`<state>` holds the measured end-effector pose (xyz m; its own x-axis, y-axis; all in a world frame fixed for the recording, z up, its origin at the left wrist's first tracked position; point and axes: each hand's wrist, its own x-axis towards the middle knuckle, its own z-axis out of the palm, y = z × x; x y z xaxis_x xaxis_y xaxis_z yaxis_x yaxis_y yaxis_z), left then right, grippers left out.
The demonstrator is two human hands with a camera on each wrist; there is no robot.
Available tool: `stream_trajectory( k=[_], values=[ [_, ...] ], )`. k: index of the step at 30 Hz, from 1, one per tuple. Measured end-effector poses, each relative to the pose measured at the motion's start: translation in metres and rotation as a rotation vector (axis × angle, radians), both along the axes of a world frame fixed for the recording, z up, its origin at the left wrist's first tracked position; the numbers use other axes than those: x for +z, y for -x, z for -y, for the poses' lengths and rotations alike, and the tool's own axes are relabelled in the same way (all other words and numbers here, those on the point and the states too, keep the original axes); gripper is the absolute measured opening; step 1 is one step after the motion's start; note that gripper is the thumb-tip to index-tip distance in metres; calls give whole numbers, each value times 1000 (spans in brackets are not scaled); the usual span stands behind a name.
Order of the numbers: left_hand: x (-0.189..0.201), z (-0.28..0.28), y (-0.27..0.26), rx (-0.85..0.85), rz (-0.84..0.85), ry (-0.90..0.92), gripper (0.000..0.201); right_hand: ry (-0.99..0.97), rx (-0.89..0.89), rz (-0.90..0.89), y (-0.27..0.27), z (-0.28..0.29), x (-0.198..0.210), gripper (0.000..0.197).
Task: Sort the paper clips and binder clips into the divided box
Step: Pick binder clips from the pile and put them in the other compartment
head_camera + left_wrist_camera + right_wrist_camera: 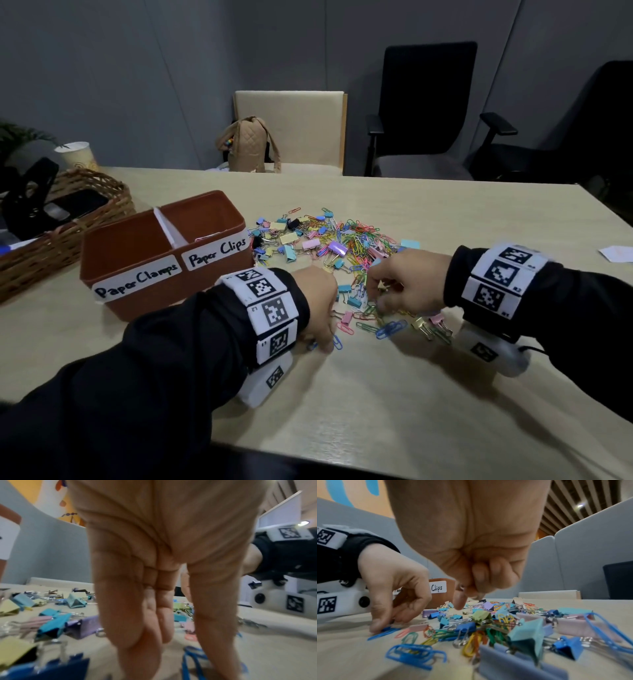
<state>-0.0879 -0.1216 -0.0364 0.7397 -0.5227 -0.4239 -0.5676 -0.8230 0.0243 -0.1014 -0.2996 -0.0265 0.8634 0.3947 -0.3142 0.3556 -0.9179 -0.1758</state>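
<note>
Both hands are down in the pile at centre frame of the head view. The left hand [317, 305] has thumb and fingers reaching to the table [359, 394], fingertips pressing on a blue paper clip [337, 341] at the pile's lower left edge — touching it, not yet lifted. The right hand [406, 284] is curled tight; the right wrist view shows fingers folded into the palm with what looks like a glint of wire between them, but what it grips I cannot tell.

The risk: that flat clip lies flush on the smooth tabletop, so the fingertips could just skate it along instead of raising an edge. And the wire clips are tangled — lift one and neighbours may trail along, binder clips included, into the wrong side.

The heap [329, 240] is a mixed scatter of pastel binder clips and bright wire paper clips, centre frame. The brown divided box [164, 253] stands at its left, labelled "Paper Clamps" and "Paper Clips"; most of the sorting is still ahead.
</note>
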Motion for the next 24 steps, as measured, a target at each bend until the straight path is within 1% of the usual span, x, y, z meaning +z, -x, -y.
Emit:
stream_trajectory(
  k=[2, 3, 4, 6, 10, 13, 14, 16, 18, 21, 23, 24],
  values=[
    [-1, 3, 0, -19, 36, -15, 30, 109, 65, -17, 2, 0, -3, 45],
    [-2, 4, 0, -33, 59, -20, 26, 158, 87, -19, 1, 0, -5, 53],
    [-2, 5, 1, -45, 77, -26, 23, 181, 111, -8, 1, -1, -6, 56],
    [-2, 6, 2, -61, 95, -40, 21, 176, 127, 11, -2, -2, -9, 48],
    [-4, 8, 3, -60, 80, -55, 31, 137, 142, 33, -5, -7, -13, 21],
    [-6, 7, 4, -66, 61, -45, 32, 124, 147, 9, -6, -9, -15, 5],
    [-6, 6, 5, -69, 59, -44, 32, 113, 149, 4, -5, -9, -14, 5],
    [-7, 5, 7, -71, 52, -38, 32, 66, 151, 6, -3, -9, -14, 12],
    [-7, 4, 7, -66, 41, -4, 26, -15, 137, 10, -3, -7, -13, 16],
    [-6, -3, 4, -19, 12, 100, 15, -118, 56, 44, -8, -2, -9, 30],
    [-2, -7, 0, 46, -53, 180, 17, -202, -17, 66, -12, 2, -5, 35],
    [1, -9, -2, 69, -75, 204, 18, -259, -56, 62, -14, 5, -4, 34]
  ],
)
